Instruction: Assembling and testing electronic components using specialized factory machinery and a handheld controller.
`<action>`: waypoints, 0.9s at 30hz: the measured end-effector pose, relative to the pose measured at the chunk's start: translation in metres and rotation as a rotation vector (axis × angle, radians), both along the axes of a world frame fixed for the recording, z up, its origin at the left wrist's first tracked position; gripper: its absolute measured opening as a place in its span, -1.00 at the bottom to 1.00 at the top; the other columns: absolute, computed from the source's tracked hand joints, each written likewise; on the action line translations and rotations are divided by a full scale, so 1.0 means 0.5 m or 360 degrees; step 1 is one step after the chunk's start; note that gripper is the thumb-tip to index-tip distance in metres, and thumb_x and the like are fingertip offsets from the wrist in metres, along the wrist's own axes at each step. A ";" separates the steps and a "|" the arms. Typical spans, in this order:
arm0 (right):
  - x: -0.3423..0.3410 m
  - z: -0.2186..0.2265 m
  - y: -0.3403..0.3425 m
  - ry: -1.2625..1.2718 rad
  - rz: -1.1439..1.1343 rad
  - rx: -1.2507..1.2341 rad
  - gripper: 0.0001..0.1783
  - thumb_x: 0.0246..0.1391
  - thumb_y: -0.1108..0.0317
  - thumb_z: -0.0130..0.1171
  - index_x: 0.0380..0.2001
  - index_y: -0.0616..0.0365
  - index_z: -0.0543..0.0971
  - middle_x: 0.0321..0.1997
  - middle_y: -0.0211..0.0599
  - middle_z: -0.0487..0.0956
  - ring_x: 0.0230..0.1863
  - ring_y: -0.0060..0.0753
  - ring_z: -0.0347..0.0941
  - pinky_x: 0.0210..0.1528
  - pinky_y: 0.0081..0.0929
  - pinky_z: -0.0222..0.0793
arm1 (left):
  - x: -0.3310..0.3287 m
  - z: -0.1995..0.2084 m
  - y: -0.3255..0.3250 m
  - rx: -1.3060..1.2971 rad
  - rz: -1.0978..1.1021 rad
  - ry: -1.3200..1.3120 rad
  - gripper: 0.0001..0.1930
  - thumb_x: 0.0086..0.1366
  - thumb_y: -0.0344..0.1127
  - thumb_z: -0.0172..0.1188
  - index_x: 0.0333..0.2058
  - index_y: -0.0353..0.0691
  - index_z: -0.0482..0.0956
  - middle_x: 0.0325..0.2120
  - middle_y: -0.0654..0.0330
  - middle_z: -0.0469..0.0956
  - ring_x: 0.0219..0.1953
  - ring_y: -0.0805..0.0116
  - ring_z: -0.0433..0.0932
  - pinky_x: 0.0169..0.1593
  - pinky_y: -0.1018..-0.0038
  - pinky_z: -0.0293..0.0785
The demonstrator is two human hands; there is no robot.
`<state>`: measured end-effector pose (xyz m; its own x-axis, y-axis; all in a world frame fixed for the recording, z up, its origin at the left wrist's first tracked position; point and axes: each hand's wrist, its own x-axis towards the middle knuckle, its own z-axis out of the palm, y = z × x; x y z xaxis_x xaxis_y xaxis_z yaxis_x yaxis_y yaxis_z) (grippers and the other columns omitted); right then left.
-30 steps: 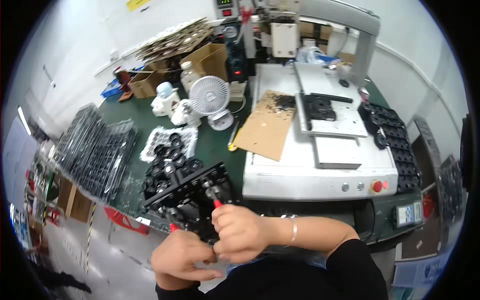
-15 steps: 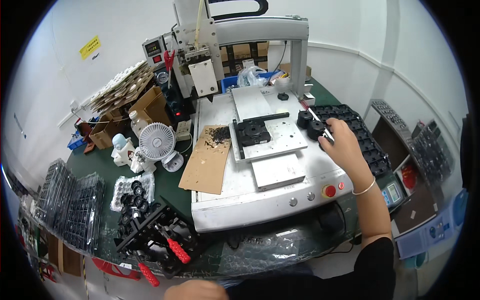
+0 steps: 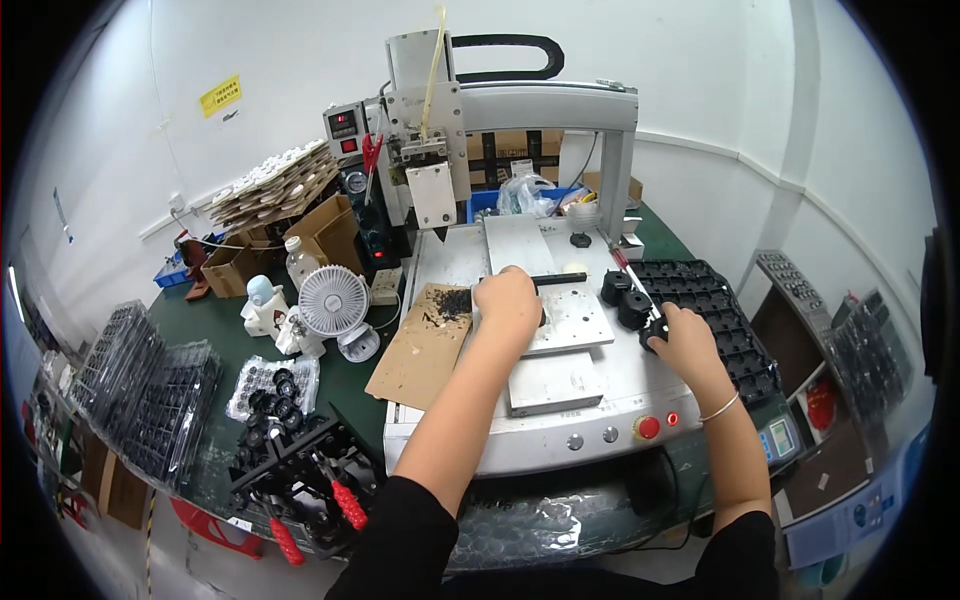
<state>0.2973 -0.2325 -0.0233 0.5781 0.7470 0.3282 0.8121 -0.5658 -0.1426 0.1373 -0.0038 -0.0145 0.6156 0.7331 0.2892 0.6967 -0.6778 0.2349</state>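
A person works at a white benchtop dispensing machine point(image 3: 520, 400). The left hand point(image 3: 508, 300) rests closed over a black fixture point(image 3: 560, 281) on the machine's sliding plate, while the right hand point(image 3: 682, 335) grips a small round black part point(image 3: 655, 332) at the machine's right edge. Two similar parts point(image 3: 625, 298) wait beside it, and the black tray point(image 3: 715, 315) just right looks mostly unfilled, so loading seems early.

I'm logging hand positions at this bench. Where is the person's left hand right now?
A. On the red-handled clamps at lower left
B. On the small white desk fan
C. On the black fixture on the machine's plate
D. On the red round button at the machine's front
C: the left hand rests on the black fixture on the machine's plate, away from the fan, button and clamps.
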 end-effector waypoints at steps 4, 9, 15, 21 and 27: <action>-0.072 0.029 0.043 -0.0088 0.0242 0.0387 -0.49 -0.09 0.18 0.39 -0.11 0.26 0.55 -0.26 0.09 0.58 -0.20 0.06 0.55 -0.13 -0.16 0.47 | 0.020 0.036 0.020 -0.0035 0.0080 0.0026 -0.21 0.02 -0.15 0.35 0.10 -0.58 0.22 -0.29 -0.12 0.63 -0.25 0.01 0.66 -0.17 0.27 0.59; -0.155 0.041 0.221 -0.0104 0.0476 0.0301 -0.51 0.02 0.04 0.29 -0.13 0.22 0.62 -0.33 0.02 0.59 -0.28 0.05 0.55 -0.20 -0.19 0.48 | -0.073 0.072 0.011 0.0003 0.0118 -0.0386 -0.09 0.00 -0.11 0.35 0.18 -0.55 0.09 -0.31 -0.21 0.62 -0.24 -0.10 0.64 -0.17 0.25 0.59; -0.185 -0.011 0.337 -0.0060 0.0508 0.0049 -0.44 0.11 -0.05 0.15 -0.04 0.22 0.58 -0.13 0.06 0.55 -0.05 0.04 0.47 -0.01 -0.10 0.39 | -0.209 0.017 -0.028 -0.0364 -0.0086 -0.1514 -0.29 0.11 -0.32 0.27 0.13 -0.48 0.09 -0.37 -0.01 0.57 -0.43 0.34 0.59 -0.32 0.48 0.51; -0.211 -0.044 0.342 -0.0330 0.0598 -0.0032 -0.29 0.25 -0.15 -0.11 0.14 0.29 0.45 0.32 0.12 0.26 0.36 0.08 0.12 0.36 0.07 -0.04 | -0.251 -0.063 0.000 -0.0557 -0.0240 -0.1851 -0.39 0.20 -0.44 0.19 0.13 -0.43 0.05 -0.32 0.05 0.49 -0.37 0.47 0.52 -0.28 0.60 0.47; -0.168 0.007 0.298 0.0368 0.0690 -0.0067 -0.32 0.28 -0.09 -0.17 0.35 0.04 0.23 0.50 0.00 -0.02 0.51 0.07 -0.19 0.44 0.07 -0.30 | -0.234 -0.068 -0.010 -0.0844 -0.0430 -0.2041 -0.43 0.24 -0.48 0.11 0.13 -0.38 0.02 -0.25 0.03 0.46 -0.31 0.42 0.56 -0.23 0.54 0.54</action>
